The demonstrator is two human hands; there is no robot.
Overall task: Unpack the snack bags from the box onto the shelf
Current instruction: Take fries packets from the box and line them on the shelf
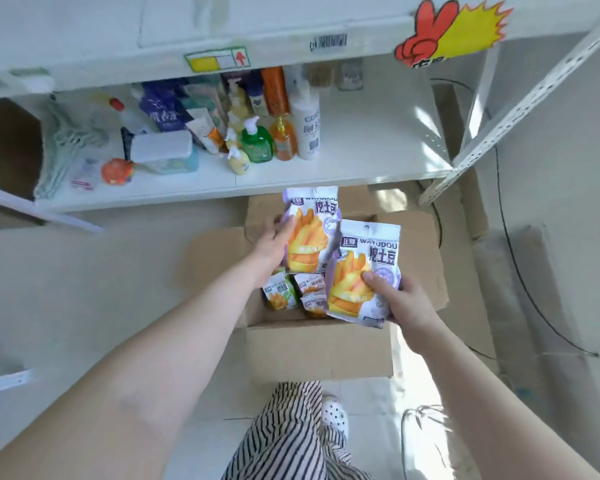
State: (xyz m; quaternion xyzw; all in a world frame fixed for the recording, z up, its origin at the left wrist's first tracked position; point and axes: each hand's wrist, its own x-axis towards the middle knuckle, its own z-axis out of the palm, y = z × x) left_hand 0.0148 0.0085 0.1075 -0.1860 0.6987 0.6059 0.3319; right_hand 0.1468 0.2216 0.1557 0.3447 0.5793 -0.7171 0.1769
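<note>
Far bag [309, 230]: purple; held above box; left hand [274, 244] fingers curled on its left edge.
Near bag [364, 271]: purple; right hand [402, 299] fingers pinching its lower right corner.
Box [319, 348]: open, on floor; smaller bags [281, 292] inside.
Shelf [361, 140]: white; bottles [257, 140] at left.

Striped trousers [291, 438], white perforated clog [335, 415]

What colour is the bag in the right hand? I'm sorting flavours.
Purple and white, with yellow fries pictured; head view shows the bag clearly.
</note>
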